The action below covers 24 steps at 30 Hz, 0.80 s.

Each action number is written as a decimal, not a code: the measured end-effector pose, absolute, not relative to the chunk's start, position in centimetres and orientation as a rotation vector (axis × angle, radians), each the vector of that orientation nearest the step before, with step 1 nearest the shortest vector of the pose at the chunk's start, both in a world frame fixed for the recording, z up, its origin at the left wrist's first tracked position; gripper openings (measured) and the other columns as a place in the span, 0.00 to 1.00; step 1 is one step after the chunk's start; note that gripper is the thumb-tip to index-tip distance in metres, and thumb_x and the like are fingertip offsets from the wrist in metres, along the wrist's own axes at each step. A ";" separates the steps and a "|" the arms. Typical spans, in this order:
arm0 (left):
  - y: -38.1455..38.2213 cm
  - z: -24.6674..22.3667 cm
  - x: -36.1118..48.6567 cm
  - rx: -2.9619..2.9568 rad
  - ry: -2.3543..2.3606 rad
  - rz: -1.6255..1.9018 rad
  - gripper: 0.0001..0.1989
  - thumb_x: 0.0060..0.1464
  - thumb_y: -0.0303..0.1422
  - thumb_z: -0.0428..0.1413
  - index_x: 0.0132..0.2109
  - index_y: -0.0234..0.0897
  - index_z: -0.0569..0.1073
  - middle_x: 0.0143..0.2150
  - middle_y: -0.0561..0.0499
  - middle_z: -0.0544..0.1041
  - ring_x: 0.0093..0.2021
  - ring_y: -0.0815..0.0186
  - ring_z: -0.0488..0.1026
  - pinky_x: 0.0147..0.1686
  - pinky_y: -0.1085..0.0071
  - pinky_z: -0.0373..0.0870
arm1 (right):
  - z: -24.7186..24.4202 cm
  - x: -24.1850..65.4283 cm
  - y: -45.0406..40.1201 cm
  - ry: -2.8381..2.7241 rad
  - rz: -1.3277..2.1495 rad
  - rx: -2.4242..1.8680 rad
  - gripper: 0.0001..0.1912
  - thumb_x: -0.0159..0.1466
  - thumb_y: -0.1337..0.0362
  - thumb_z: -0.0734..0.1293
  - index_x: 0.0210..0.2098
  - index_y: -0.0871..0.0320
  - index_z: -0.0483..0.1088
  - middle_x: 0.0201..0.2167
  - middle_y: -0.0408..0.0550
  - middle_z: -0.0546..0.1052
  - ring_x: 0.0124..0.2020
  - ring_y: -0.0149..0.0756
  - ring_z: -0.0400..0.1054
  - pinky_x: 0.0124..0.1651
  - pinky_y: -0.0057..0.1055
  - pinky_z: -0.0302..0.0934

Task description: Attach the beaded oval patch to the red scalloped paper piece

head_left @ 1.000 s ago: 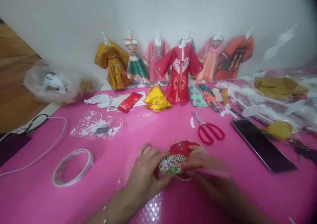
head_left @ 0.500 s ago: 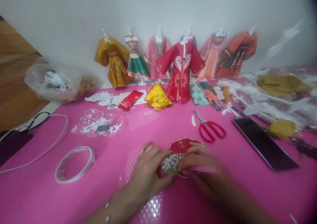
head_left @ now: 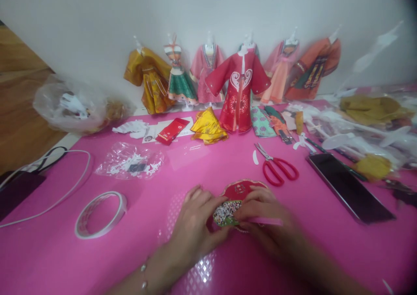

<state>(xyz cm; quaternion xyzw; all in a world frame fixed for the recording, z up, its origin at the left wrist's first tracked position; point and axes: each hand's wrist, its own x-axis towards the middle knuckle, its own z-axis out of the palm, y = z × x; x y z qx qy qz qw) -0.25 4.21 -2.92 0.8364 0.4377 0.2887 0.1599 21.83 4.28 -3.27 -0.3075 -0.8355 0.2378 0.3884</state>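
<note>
The big pink bench (head_left: 228, 164) holds everything. At its far edge, behind the red scissors (head_left: 278, 169), stand six little paper dresses (head_left: 239, 91) in a row against the wall. A dark phone (head_left: 350, 186) lies to the right of the scissors, and one roll of tape (head_left: 100, 214) lies far to their left. A clear bag of white bits (head_left: 130, 164) sits left of the scissors too.

Just in front of the scissors, toward the person, lies one red paper piece (head_left: 241, 190). On its near edge rests one small dotted green piece (head_left: 226, 212), its long side running left to right. The left hand (head_left: 195, 230) pinches the left end of the dotted piece with thumb and fingers. The right hand (head_left: 260, 221) pinches the right end and also holds a thin pink strip (head_left: 265, 221). Both hands touch the dotted piece, so neither is nearer
</note>
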 end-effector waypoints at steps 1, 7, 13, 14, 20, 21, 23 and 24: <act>4.2 -2.9 -0.2 2.387 1.251 0.818 0.21 0.48 0.33 0.65 0.51 0.37 0.73 0.35 0.50 0.75 0.37 0.59 0.73 0.54 0.45 0.62 | -3.3 21.8 4.3 -2.130 0.609 -0.780 0.12 0.66 0.72 0.64 0.46 0.52 0.69 0.37 0.44 0.77 0.42 0.39 0.68 0.47 0.39 0.62; 4.2 -2.8 -0.2 2.378 1.255 0.809 0.19 0.50 0.33 0.64 0.50 0.38 0.74 0.34 0.50 0.74 0.37 0.59 0.72 0.54 0.47 0.63 | -3.1 21.8 4.2 -2.124 0.630 -0.800 0.11 0.66 0.73 0.64 0.46 0.53 0.69 0.37 0.45 0.76 0.42 0.39 0.66 0.47 0.40 0.61; 4.3 -2.7 -0.1 2.373 1.259 0.802 0.19 0.49 0.34 0.65 0.50 0.40 0.74 0.34 0.50 0.75 0.37 0.59 0.72 0.52 0.48 0.64 | -3.1 21.7 4.1 -2.112 0.647 -0.786 0.11 0.66 0.73 0.64 0.44 0.52 0.69 0.36 0.43 0.76 0.42 0.38 0.67 0.49 0.42 0.60; 4.3 -2.7 0.0 2.374 1.256 0.806 0.19 0.49 0.34 0.65 0.49 0.39 0.74 0.34 0.50 0.74 0.37 0.59 0.72 0.52 0.48 0.64 | -3.1 21.7 4.1 -2.110 0.640 -0.791 0.11 0.66 0.73 0.64 0.44 0.52 0.69 0.36 0.43 0.76 0.42 0.38 0.67 0.49 0.42 0.60; 4.3 -2.6 -0.1 2.377 1.244 0.811 0.17 0.52 0.36 0.63 0.49 0.38 0.74 0.34 0.49 0.74 0.37 0.58 0.71 0.50 0.49 0.65 | -3.0 21.7 4.2 -2.108 0.635 -0.793 0.10 0.66 0.72 0.64 0.44 0.52 0.69 0.36 0.43 0.76 0.42 0.38 0.68 0.49 0.41 0.61; 4.3 -2.6 -0.1 2.379 1.241 0.818 0.17 0.52 0.36 0.63 0.49 0.37 0.74 0.34 0.49 0.74 0.37 0.58 0.71 0.50 0.49 0.65 | -3.0 21.7 4.2 -2.110 0.625 -0.788 0.10 0.66 0.72 0.64 0.43 0.52 0.69 0.36 0.43 0.76 0.42 0.38 0.68 0.49 0.41 0.62; 4.3 -2.8 -0.2 2.377 1.239 0.827 0.18 0.51 0.35 0.64 0.49 0.37 0.74 0.34 0.49 0.74 0.36 0.58 0.71 0.50 0.48 0.65 | -3.0 21.8 4.2 -2.110 0.603 -0.789 0.09 0.66 0.72 0.64 0.44 0.53 0.69 0.36 0.44 0.77 0.42 0.39 0.68 0.49 0.41 0.62; 4.3 -2.8 -0.2 2.375 1.240 0.829 0.18 0.51 0.35 0.64 0.49 0.37 0.74 0.34 0.49 0.74 0.36 0.58 0.71 0.50 0.48 0.64 | -3.0 21.8 4.2 -2.106 0.595 -0.790 0.09 0.66 0.72 0.64 0.44 0.53 0.69 0.36 0.44 0.77 0.42 0.39 0.68 0.49 0.41 0.62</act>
